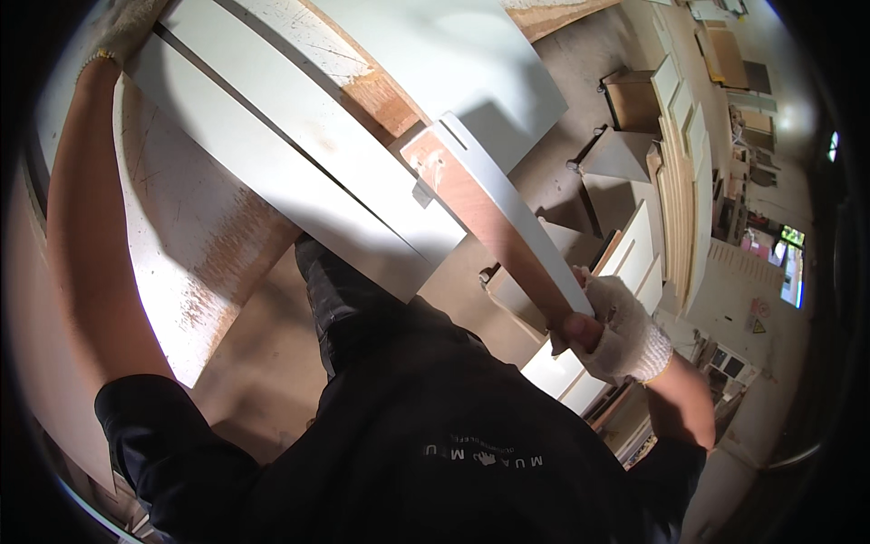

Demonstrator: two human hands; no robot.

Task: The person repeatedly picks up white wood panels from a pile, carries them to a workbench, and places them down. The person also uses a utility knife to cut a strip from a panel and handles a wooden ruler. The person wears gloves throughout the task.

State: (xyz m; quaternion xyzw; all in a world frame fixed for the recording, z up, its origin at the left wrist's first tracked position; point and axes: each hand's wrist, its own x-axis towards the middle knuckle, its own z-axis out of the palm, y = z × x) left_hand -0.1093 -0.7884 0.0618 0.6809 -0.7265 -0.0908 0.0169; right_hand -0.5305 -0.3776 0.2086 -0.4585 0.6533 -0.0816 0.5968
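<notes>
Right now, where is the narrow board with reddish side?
In the head view, the board is just right of centre: lower end in the right hand, upper end near a white panel.

A window (793, 263) glows near a pale wall (729, 286).

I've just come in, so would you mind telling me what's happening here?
A person's gloved right hand grips a long white-and-brown board, its slotted far end over a long white panel; whether they touch is unclear. The gloved left hand is at the panel's far end, partly cut off by the view. Stacked boards are off to the right.
</notes>
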